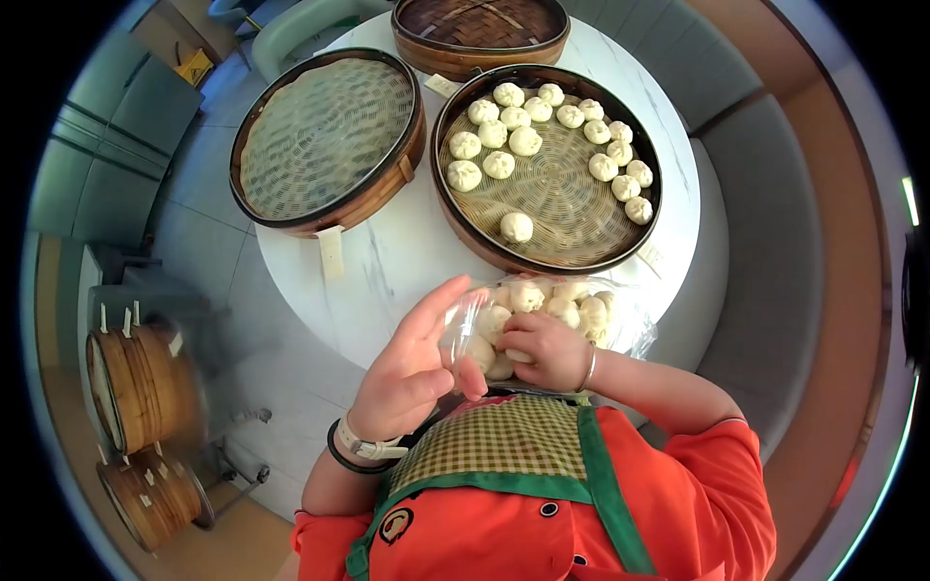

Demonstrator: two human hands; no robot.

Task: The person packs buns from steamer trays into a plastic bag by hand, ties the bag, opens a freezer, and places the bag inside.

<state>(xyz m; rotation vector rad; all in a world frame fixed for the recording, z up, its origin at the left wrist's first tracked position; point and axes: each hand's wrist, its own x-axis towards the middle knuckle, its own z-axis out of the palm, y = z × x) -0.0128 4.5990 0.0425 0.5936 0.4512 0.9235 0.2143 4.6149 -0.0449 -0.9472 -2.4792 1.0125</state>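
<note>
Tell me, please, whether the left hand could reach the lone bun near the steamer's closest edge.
Probably yes: nothing covers the lone bun, and the left hand seemingly need only clear the steamer's rim.

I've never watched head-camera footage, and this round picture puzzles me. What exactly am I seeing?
No machine here: just a person's two bare hands. The single picture comes from a camera worn on their head, looking forward and down, so their own checked apron shows below. The left hand is spread open at the side of a clear plastic bag of pale buns. The right hand is among those buns; whether its fingers grip one, I can't tell. On the white table beyond stand a round tray holding more buns and two other round baskets.
</note>
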